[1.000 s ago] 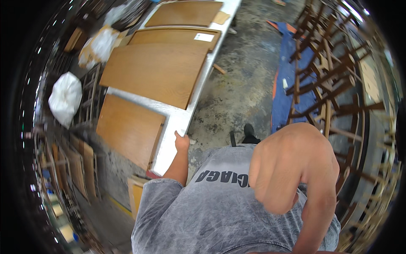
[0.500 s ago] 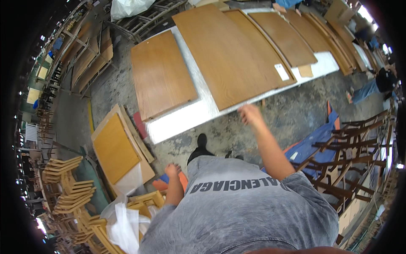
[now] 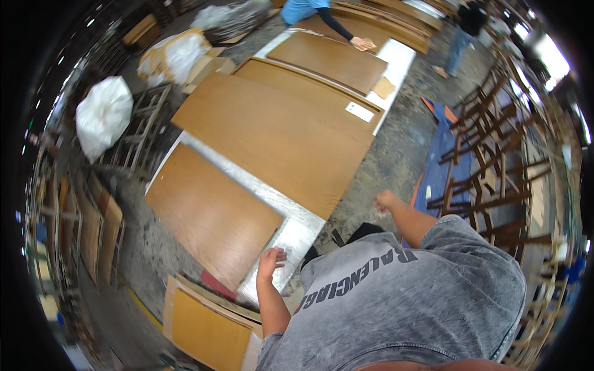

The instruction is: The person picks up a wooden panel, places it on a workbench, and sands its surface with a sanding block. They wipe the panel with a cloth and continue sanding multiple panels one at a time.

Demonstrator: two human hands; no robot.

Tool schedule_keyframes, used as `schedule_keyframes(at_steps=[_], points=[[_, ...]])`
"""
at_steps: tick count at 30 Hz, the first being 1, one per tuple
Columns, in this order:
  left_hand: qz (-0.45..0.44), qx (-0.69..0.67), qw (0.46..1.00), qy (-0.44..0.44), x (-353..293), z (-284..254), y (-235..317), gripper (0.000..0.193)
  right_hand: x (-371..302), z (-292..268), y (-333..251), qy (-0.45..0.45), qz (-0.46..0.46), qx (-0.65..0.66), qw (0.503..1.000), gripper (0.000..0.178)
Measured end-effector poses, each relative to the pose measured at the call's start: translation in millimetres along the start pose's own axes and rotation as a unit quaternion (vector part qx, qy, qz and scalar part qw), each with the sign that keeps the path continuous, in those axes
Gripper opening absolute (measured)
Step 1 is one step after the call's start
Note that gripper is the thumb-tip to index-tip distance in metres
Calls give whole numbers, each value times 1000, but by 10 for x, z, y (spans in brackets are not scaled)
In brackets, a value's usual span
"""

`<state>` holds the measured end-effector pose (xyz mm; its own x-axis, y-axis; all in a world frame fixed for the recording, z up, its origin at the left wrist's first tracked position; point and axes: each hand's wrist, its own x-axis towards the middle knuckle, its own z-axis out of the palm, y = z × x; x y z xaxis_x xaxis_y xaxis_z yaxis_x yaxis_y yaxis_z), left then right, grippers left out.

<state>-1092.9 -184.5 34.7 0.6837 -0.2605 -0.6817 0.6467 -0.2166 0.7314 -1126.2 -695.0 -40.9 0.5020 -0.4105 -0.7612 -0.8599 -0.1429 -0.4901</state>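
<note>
My left hand (image 3: 270, 263), fingers apart and holding nothing, hovers over the silvery-white covered surface (image 3: 297, 232), close to the near corner of a smaller brown wooden panel (image 3: 213, 207). My right hand (image 3: 387, 202) is curled closed over the floor; nothing shows in it. It is apart from the nearest item, a large brown wooden panel (image 3: 291, 136) with a framed panel (image 3: 309, 80) and a white label (image 3: 359, 111) beyond it. Another wooden panel (image 3: 328, 59) lies farther back.
A co-worker's hand (image 3: 363, 44) rests at the far panels; another person (image 3: 461, 43) stands far right. Dark chair frames (image 3: 486, 154) stand on a blue sheet (image 3: 439, 148) at right. A yellow-brown panel (image 3: 204, 331) lies low left. A white bag (image 3: 105, 117) sits by a slatted rack (image 3: 142, 123).
My view has turned to the right, so the panels appear rotated. My left hand has risen from my side toward the smaller panel's corner; my right hand has drawn back from the large panel's edge.
</note>
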Motion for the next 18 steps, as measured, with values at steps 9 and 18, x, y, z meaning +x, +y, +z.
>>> schedule_keyframes(at_steps=[9,18], points=[[252,174,912,273,1368,1146,1634,34,282,-853,-427,108,-25,219,969,32],[168,458,759,431,1903,3097,1851,64,1590,-1982,-1678,326,-197,-45,924,55]])
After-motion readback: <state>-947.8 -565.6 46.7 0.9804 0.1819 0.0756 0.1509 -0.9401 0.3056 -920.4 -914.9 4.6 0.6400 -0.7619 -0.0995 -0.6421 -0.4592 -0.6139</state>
